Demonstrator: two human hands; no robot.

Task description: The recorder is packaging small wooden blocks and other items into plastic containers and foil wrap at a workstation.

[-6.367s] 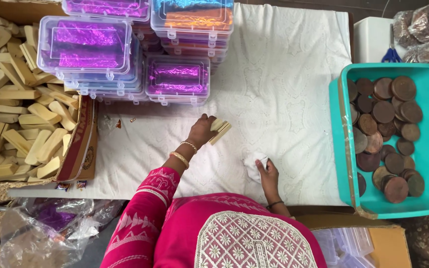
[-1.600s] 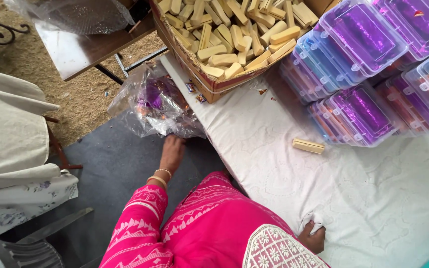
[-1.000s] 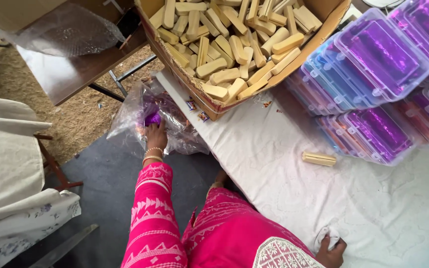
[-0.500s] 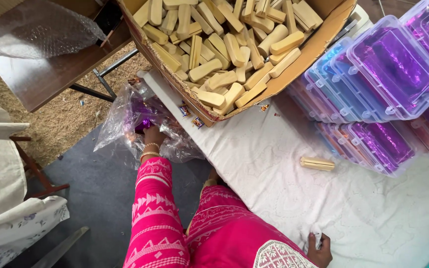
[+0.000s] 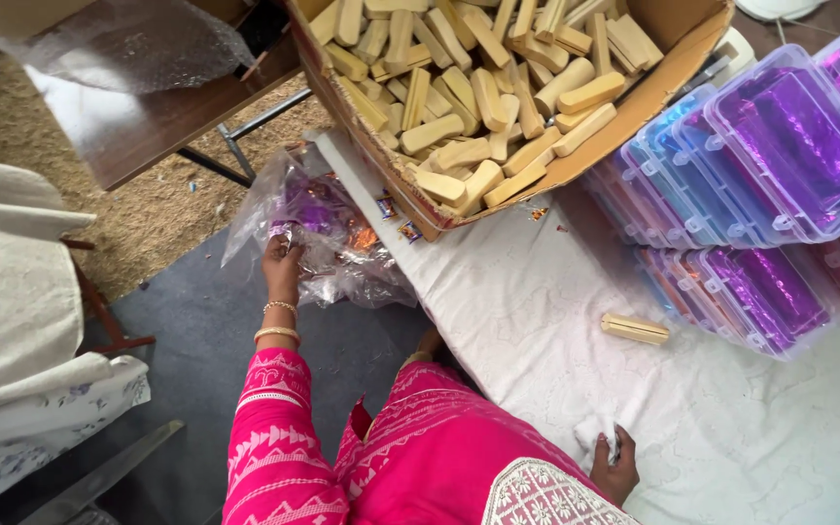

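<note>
i see my left hand (image 5: 281,264) stretched out and down off the table edge, its fingers curled into the crumpled clear plastic bag (image 5: 318,233) of purple and orange foil wrappers that hangs beside the white-clothed table (image 5: 537,321). the grip looks like a loose pinch on the bag's film near its mouth, though the fingertips are partly buried in the plastic, so i cannot tell whether they hold a wrapper inside or only the film. the bag lies straight ahead of this hand, touching it, tucked under the near corner of the big brown cardboard box (image 5: 634,107) heaped with pale wooden blocks.

my right hand (image 5: 614,467) rests low on the cloth close to my pink-sleeved body, fingers closed around a small white crumpled piece (image 5: 595,436), paper or cloth, i cannot say which.

the single pale wooden bar (image 5: 635,329) lies alone on the cloth, its long axis running left to right, slightly tipped down at the right end. it sits up and a little right from my right hand, near it, and well apart from my left, so the right hand is clearly the nearer one. just beyond the bar stand stacked clear plastic lidded boxes with purple foil inside (image 5: 780,165).
</note>
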